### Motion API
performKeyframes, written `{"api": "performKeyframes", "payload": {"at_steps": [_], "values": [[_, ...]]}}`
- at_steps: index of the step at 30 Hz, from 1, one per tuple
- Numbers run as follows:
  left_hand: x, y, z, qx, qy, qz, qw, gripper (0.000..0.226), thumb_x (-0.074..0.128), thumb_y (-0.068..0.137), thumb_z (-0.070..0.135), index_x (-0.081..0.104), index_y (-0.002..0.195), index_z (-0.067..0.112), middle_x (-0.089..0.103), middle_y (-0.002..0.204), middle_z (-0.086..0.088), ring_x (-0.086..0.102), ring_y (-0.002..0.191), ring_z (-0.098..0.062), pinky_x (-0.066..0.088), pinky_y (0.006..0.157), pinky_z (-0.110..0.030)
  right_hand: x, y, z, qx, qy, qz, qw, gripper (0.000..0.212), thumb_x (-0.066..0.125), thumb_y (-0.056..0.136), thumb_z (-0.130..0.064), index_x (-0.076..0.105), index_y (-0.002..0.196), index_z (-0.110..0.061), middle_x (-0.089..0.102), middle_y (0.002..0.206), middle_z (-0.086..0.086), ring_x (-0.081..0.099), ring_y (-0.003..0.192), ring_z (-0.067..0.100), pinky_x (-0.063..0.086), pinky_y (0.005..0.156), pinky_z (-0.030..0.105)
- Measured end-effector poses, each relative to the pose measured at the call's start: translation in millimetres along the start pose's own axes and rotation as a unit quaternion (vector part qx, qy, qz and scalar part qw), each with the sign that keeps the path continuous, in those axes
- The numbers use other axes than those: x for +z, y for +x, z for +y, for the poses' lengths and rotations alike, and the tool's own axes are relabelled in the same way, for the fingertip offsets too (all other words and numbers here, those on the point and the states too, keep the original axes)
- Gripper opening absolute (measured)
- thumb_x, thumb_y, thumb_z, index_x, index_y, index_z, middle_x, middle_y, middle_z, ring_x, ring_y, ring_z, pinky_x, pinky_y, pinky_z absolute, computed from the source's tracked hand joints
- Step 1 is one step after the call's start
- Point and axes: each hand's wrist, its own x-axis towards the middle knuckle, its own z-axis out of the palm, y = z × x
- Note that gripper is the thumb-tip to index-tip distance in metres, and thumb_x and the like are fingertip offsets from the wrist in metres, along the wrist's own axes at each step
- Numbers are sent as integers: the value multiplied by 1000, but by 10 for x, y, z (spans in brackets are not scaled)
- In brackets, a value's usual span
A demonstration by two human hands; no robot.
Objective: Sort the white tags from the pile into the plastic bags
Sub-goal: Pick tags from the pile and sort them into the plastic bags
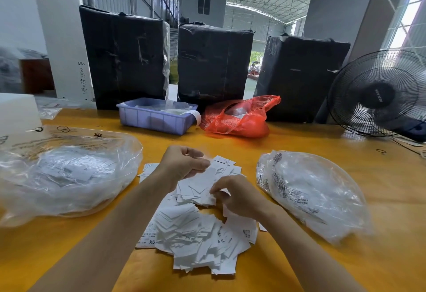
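Both clear bags — left, right — already hold tags; a large pile remains mid-table. Left hand grasps several tags; right hand pinches one.

Count, head view: two clear plastic bags, left bag and right bag. One pile of white tags, lower centre; individual tags too many and overlapped to count. Three black wrapped bales along the top. One blue tray, one red bag, one fan. Two hands.
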Motion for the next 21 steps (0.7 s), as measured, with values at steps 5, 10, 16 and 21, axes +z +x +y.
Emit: {"api": "performKeyframes", "payload": {"at_steps": [5, 10, 16, 21], "values": [[-15, 30, -21, 1, 1, 7, 1000, 22, 73, 75, -4, 62, 90, 9, 72, 76, -5, 62, 57, -9, 42, 43, -13, 100, 32, -30, 49, 9, 74, 996, 44, 56, 92, -39, 55, 128, -14, 55, 131, 3, 44, 123, 18, 36, 100, 28], [-52, 63, -61, 0, -12, 18, 1000, 24, 69, 77, -10, 62, 93, 7, 73, 77, -6, 60, 56, -10, 41, 41, -13, 146, 207, -145, 25, -43, 11, 999, 54, 52, 94, -40, 41, 140, -13, 43, 144, 4, 34, 135, 21, 31, 109, 35], [-93, 75, -73, 4, -17, 13, 1000, 27, 67, 75, -14, 62, 96, 3, 74, 73, -3, 62, 51, -6, 40, 42, -15, 172, 340, -217, 14, -94, -38, 995, 31, 50, 95, -35, 58, 104, -6, 64, 109, 15, 58, 102, 31, 41, 78, 34], [-76, 67, -107, 5, -8, 18, 1000, 25, 80, 70, 1, 67, 91, 5, 72, 76, -6, 60, 52, -7, 39, 47, -17, 94, 274, -151, 38, 31, 45, 998, 19, 48, 92, -7, 62, 80, -2, 61, 78, 12, 49, 72, 24, 28, 62, 35]]}}
